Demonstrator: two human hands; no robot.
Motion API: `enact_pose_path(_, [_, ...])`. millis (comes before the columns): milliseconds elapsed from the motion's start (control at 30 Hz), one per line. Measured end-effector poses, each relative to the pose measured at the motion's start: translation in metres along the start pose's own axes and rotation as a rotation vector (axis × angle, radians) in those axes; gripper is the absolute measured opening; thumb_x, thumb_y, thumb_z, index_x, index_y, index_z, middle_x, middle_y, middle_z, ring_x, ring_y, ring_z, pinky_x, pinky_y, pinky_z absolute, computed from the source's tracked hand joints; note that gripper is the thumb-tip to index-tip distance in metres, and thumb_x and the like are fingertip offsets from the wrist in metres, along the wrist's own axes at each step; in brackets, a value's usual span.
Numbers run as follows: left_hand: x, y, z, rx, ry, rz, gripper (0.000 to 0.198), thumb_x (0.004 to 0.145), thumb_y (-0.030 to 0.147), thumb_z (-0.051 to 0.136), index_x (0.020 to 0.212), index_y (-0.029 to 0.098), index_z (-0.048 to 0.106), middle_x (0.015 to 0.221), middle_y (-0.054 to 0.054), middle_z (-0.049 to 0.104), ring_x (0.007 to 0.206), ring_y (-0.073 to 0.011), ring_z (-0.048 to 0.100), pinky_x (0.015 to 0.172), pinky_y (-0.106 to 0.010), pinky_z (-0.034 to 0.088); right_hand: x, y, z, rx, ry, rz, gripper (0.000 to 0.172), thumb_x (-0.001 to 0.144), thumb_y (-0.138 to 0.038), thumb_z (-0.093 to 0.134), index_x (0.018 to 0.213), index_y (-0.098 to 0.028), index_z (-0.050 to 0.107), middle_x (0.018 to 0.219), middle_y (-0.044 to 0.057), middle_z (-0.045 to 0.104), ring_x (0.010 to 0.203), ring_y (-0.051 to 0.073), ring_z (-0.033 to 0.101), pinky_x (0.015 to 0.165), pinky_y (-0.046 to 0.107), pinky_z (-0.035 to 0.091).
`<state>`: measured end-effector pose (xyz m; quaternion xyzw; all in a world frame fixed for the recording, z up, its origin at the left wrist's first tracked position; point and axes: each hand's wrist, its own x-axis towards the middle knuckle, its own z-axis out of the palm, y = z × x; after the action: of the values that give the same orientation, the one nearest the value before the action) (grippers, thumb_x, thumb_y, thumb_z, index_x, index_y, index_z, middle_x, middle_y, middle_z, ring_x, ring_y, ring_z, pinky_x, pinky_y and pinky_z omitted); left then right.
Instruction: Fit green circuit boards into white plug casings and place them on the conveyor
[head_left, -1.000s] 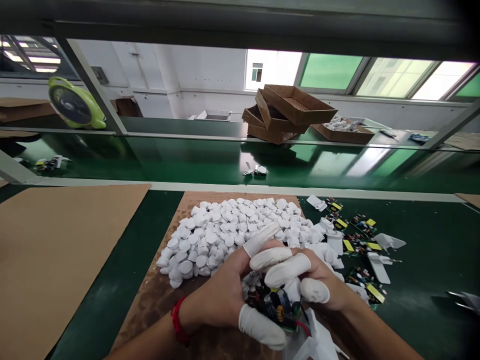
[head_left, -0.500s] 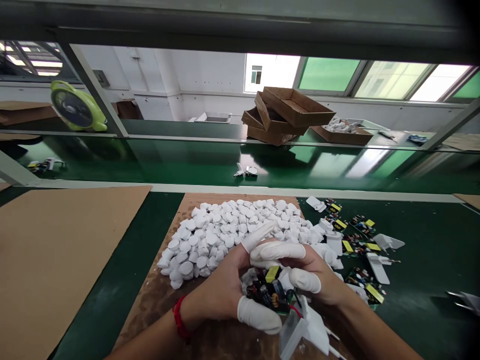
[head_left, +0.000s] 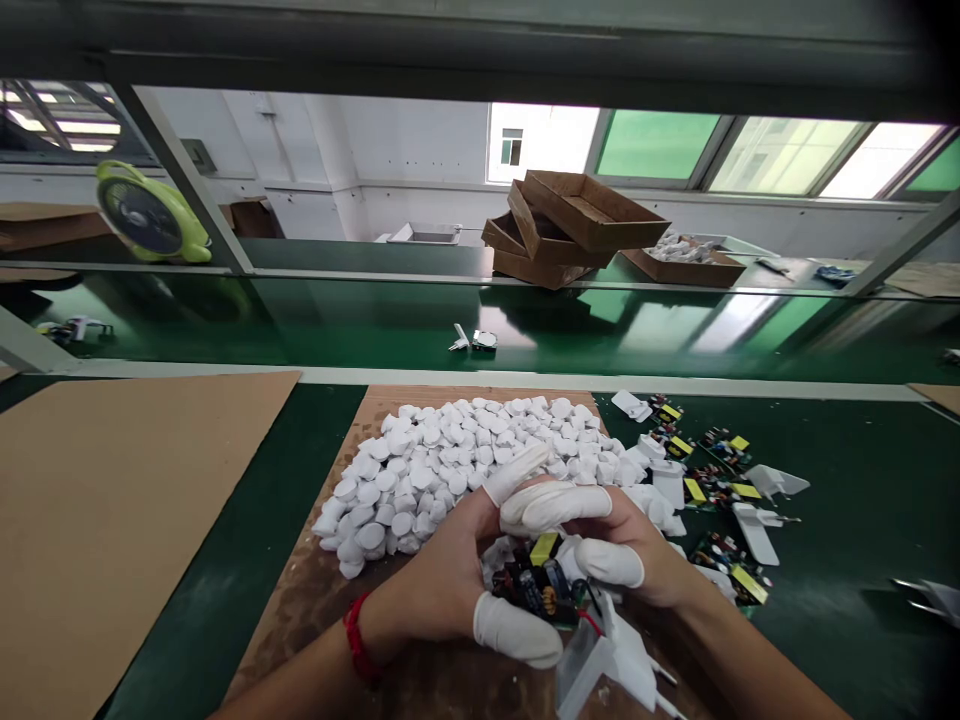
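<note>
Between my hands is a circuit board [head_left: 534, 585] with dark capacitors and a yellow-wrapped transformer. Red and dark wires join it to a white plug housing [head_left: 611, 655], whose metal pins point to the lower right. My left hand [head_left: 469, 570] is closed around the board's left side, thumb along the near edge. My right hand [head_left: 630, 545] grips its far right side, with fingertips meeting the left hand's fingers. White finger cots cover fingers on both hands. The fingers hide the board's far edge. Just beyond lies a heap of small white rounded pieces [head_left: 450, 460] on a brown board [head_left: 281, 640].
Several circuit boards with white plug housings [head_left: 720, 490] lie to the right on the green bench. A cardboard sheet [head_left: 127, 500] lies left. Behind a pale rail, a green belt [head_left: 360, 330] carries small parts [head_left: 474, 340]. Cardboard trays [head_left: 574, 225] and a green fan [head_left: 150, 215] stand farther back.
Small parts on the green belt have shifted left, and another has appeared at its right end. Both hands keep the same grip on the circuit board, almost still.
</note>
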<state>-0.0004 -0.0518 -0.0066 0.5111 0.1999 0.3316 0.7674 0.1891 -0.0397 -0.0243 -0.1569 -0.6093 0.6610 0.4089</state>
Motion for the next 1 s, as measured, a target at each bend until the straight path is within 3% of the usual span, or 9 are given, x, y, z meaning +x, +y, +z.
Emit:
enact_pose_path(333, [0.0014,0.0020,0.0019,0.011,0.038,-0.002,0.109,0.049,0.014,0.087,0.143,0.027,0.033,0.126,-0.011,0.062,0.120,-0.0328,0.053,0.098,-0.043,0.044,0.0004,0.0065,-0.0046,-0.077,0.113,-0.026,0.029,0.081,-0.037,0.068,0.109,-0.030,0.071,0.113,0.007,0.070,0.116,0.027,0.057,0.099,0.042,0.044])
enact_pose_path(500, [0.0009,0.0001,0.0009,0.004,0.023,0.026,0.100,0.058,0.027,0.084,0.144,0.024,0.032,0.126,-0.013,0.061,0.121,-0.0320,0.052,0.100,-0.043,0.043,0.0004,0.0067,-0.0049,-0.106,0.123,-0.043,0.027,0.081,-0.037,0.068,0.107,-0.030,0.072,0.109,0.007,0.072,0.113,0.026,0.059,0.098,0.041,0.045])
enact_pose_path(767, [0.0001,0.0011,0.0005,0.074,0.096,0.016,0.108,0.049,0.016,0.087,0.143,0.027,0.034,0.131,-0.012,0.058,0.121,-0.0332,0.052,0.096,-0.041,0.047,0.0019,0.0046,-0.0038,-0.130,0.161,-0.031,0.028,0.079,-0.039,0.070,0.105,-0.030,0.072,0.107,0.005,0.071,0.105,0.024,0.063,0.094,0.038,0.046])
enact_pose_path(1000, [0.0009,0.0035,-0.0002,0.109,0.136,0.041,0.098,0.050,0.024,0.087,0.138,0.025,0.043,0.132,-0.012,0.057,0.121,-0.0342,0.052,0.095,-0.042,0.047,0.0032,0.0020,-0.0030,-0.220,0.228,-0.085,0.016,0.078,-0.036,0.072,0.092,-0.032,0.076,0.103,0.005,0.073,0.099,0.023,0.064,0.087,0.037,0.050])
